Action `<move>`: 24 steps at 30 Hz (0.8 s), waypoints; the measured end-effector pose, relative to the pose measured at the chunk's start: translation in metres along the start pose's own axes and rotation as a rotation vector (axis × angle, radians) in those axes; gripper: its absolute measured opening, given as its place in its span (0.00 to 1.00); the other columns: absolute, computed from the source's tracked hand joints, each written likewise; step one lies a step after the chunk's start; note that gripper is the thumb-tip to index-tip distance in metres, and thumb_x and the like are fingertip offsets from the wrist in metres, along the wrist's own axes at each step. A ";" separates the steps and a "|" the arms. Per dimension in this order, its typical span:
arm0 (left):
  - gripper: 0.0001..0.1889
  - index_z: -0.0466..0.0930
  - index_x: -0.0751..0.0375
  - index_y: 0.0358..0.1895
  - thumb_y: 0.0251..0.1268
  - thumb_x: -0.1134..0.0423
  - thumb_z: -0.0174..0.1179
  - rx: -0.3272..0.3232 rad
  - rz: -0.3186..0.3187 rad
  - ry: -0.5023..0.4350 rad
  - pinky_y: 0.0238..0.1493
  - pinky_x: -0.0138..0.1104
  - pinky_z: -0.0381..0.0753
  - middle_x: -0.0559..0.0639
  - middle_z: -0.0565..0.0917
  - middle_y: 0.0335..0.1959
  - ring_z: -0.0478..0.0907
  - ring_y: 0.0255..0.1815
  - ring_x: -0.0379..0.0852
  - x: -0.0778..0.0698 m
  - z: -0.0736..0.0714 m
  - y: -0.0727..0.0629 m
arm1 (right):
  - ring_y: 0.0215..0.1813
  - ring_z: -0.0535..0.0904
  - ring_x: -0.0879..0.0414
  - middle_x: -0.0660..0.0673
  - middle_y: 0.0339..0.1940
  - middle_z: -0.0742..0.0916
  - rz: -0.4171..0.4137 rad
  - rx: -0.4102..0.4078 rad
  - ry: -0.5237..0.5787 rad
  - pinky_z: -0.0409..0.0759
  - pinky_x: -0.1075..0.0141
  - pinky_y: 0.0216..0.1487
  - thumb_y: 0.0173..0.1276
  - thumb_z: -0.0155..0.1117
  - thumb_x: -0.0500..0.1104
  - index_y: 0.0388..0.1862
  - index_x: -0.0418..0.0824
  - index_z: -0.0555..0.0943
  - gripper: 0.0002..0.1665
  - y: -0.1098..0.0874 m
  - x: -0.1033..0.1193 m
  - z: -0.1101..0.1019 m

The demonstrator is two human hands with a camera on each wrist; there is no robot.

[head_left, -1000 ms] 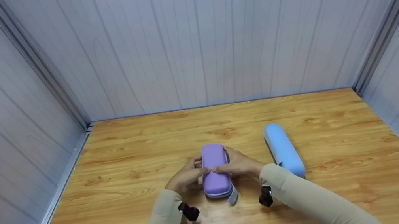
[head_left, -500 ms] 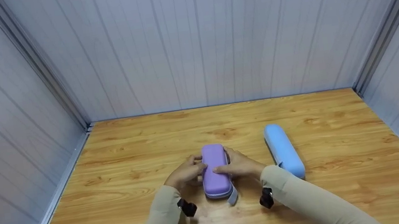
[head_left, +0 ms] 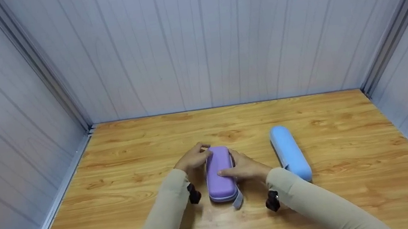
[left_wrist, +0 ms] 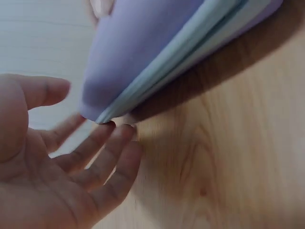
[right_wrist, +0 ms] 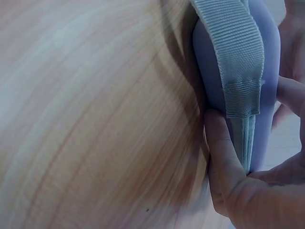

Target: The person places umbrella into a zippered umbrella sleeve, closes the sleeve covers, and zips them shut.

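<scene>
A purple zippered hard case [head_left: 221,185] lies lengthwise on the wooden table, a grey wrist strap [right_wrist: 240,57] hanging from its near right end. My right hand [head_left: 248,168] holds it from the right, thumb on the lid and fingers along the zipped side. At the far left corner is my left hand [head_left: 193,158]. In the left wrist view, its fingers [left_wrist: 102,162] are loosely spread, with the tips right at the end of the case and the thumb apart from it. The pale zipper band [left_wrist: 157,67] looks closed along the side seen there.
To the right, a light blue case [head_left: 291,154] lies slanted on the table [head_left: 143,222], near my right sleeve [head_left: 316,203]. Pale panelled walls [head_left: 204,40] enclose the table at the back and both sides.
My left hand has let go of the case's left side, its thumb coming off the lid, and has moved forward to the far left corner. The right hand and the case stay in place.
</scene>
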State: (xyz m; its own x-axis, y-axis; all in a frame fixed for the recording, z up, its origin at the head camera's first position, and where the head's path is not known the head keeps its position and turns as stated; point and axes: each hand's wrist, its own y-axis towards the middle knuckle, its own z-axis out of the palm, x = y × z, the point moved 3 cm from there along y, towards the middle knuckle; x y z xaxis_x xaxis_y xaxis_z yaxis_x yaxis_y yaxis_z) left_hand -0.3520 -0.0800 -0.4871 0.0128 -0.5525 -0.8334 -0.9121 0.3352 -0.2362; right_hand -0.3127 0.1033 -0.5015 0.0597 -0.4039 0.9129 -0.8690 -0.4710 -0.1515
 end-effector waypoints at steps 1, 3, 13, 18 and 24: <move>0.25 0.68 0.62 0.71 0.77 0.55 0.48 0.004 0.008 0.020 0.67 0.50 0.69 0.63 0.72 0.67 0.72 0.65 0.59 -0.001 0.000 0.003 | 0.63 0.75 0.42 0.28 0.67 0.73 -0.008 -0.002 -0.001 0.71 0.51 0.67 0.67 0.69 0.51 0.80 0.30 0.46 0.57 0.000 0.000 0.000; 0.24 0.70 0.61 0.70 0.79 0.54 0.47 0.013 0.017 0.066 0.68 0.50 0.67 0.61 0.72 0.68 0.70 0.68 0.59 -0.005 0.002 0.008 | 0.63 0.75 0.42 0.29 0.66 0.74 -0.031 -0.002 -0.008 0.71 0.51 0.67 0.67 0.70 0.50 0.80 0.29 0.47 0.57 -0.001 0.001 0.002; 0.25 0.73 0.61 0.69 0.80 0.50 0.43 0.029 -0.024 0.259 0.64 0.50 0.72 0.62 0.73 0.67 0.70 0.67 0.60 -0.021 0.012 0.024 | 0.63 0.76 0.41 0.28 0.67 0.74 -0.049 -0.003 -0.019 0.71 0.50 0.67 0.67 0.70 0.49 0.80 0.31 0.47 0.56 0.000 0.000 0.003; 0.29 0.70 0.64 0.71 0.81 0.47 0.41 0.010 -0.051 0.277 0.66 0.49 0.71 0.63 0.72 0.69 0.68 0.69 0.60 -0.023 0.014 0.027 | 0.61 0.77 0.41 0.28 0.66 0.75 -0.049 -0.015 -0.013 0.71 0.48 0.67 0.66 0.71 0.48 0.79 0.29 0.49 0.56 -0.001 0.000 0.002; 0.28 0.77 0.69 0.63 0.78 0.49 0.45 -0.048 -0.071 0.248 0.59 0.45 0.77 0.64 0.78 0.61 0.76 0.60 0.58 -0.019 0.012 0.033 | 0.63 0.76 0.42 0.28 0.67 0.74 -0.027 -0.013 -0.007 0.69 0.49 0.69 0.67 0.71 0.50 0.80 0.30 0.49 0.56 -0.003 0.000 0.004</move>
State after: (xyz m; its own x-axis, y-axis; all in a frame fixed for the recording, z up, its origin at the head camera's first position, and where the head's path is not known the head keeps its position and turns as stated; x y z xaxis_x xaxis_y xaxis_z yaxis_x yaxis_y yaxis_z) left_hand -0.3771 -0.0494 -0.4846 -0.0179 -0.7455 -0.6662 -0.9311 0.2553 -0.2606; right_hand -0.3084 0.1019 -0.5028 0.0864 -0.3965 0.9139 -0.8733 -0.4716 -0.1221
